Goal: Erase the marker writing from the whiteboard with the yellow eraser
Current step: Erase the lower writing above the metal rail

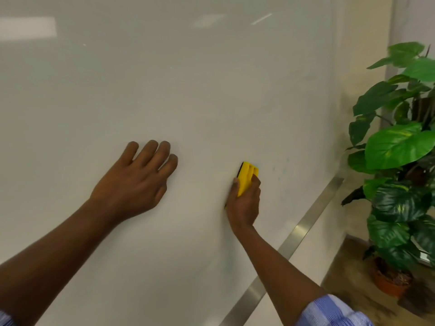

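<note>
A large whiteboard (200, 90) fills most of the view. My right hand (244, 203) grips the yellow eraser (247, 176), whose dark felt side lies against the board's lower right area. Faint bluish-green marker smudges (280, 170) show just right of the eraser, and another faint smear (227, 267) lies lower down. My left hand (138, 182) rests flat on the board to the left, fingers straight and slightly spread.
A metal strip (303, 227) runs along the board's bottom edge. A leafy green plant (400, 147) in a terracotta pot (390, 282) stands on the floor at the right, close to the board's corner.
</note>
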